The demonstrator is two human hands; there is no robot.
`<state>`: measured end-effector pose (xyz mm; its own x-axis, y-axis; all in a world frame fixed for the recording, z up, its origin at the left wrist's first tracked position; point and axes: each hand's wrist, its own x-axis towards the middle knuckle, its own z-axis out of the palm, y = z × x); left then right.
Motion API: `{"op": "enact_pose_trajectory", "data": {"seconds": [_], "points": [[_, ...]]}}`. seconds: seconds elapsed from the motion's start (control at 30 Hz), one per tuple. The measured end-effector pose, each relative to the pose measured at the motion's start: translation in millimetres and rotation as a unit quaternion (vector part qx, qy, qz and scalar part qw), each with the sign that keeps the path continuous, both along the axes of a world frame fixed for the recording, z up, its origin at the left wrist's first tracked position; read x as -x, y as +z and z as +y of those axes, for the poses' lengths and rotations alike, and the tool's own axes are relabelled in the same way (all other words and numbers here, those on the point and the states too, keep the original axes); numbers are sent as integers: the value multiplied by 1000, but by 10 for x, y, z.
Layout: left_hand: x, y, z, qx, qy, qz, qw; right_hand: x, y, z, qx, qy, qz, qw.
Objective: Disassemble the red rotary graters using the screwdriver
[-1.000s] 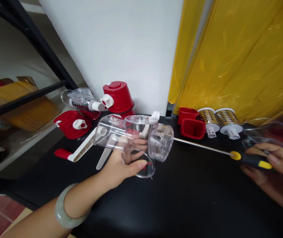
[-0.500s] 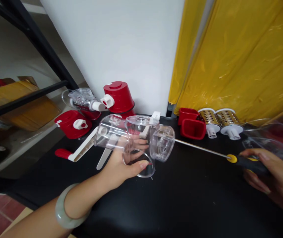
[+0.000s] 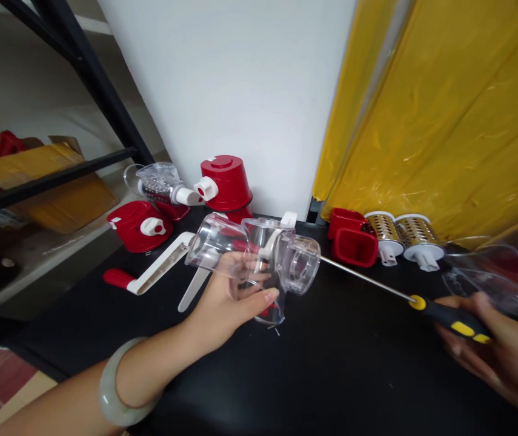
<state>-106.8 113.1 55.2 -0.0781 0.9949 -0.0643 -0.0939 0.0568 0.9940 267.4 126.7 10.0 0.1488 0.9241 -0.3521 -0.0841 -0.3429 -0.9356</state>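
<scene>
My left hand [image 3: 235, 297] grips a clear plastic grater housing [image 3: 220, 239] with several tube-like openings, tilted over the black tabletop. My right hand [image 3: 490, 339] is closed around the black and yellow handle of a screwdriver [image 3: 368, 278]. Its long metal shaft reaches left to the round end of the housing; the tip is hidden or blurred behind the clear plastic. Behind the housing lies a white crank handle [image 3: 161, 266] with a red knob. A tiny screw-like piece [image 3: 277, 331] shows just below the housing.
Red grater bases [image 3: 138, 227] and a taller red one [image 3: 226, 181] stand at the back left. Red hoppers [image 3: 354, 245] and metal grater drums [image 3: 417, 239] sit at the back right, near a plastic bag [image 3: 504, 266]. A black shelf frame [image 3: 104, 91] rises on the left.
The housing has tilted slightly in my left hand. My right hand has turned the screwdriver handle, so its yellow patches now face up. The view has shifted a little.
</scene>
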Motion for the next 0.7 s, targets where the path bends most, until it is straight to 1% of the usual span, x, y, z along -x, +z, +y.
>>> {"op": "enact_pose_trajectory", "data": {"seconds": [0.07, 0.17, 0.27, 0.37, 0.43, 0.5, 0.53, 0.6, 0.7], "points": [[-3, -1, 3, -3, 4, -12, 1000, -19, -41, 12, -16, 4, 2, 1000], [-4, -10, 13, -6, 10, -26, 1000, -137, -150, 54, -51, 7, 12, 999], [6, -28, 17, -13, 2, -27, 1000, -261, -240, 91, -45, -6, 28, 999], [19, -41, 13, -27, -13, -32, 999, -253, -210, 83, -31, -26, 84, 996], [23, -41, 8, -28, -16, -33, 999, -183, -142, 60, 5, -41, 107, 993], [23, -31, 5, -19, -15, -34, 999, -110, -83, 32, 32, -34, 91, 995], [22, -24, 5, -12, -13, -36, 999, -85, -67, 19, 28, -23, 73, 997], [17, -7, 8, 2, -6, -43, 999, -68, -68, -2, -8, 4, 33, 999], [9, 15, 14, 14, 6, -49, 999, -133, -146, -11, -58, 23, 6, 998]]}}
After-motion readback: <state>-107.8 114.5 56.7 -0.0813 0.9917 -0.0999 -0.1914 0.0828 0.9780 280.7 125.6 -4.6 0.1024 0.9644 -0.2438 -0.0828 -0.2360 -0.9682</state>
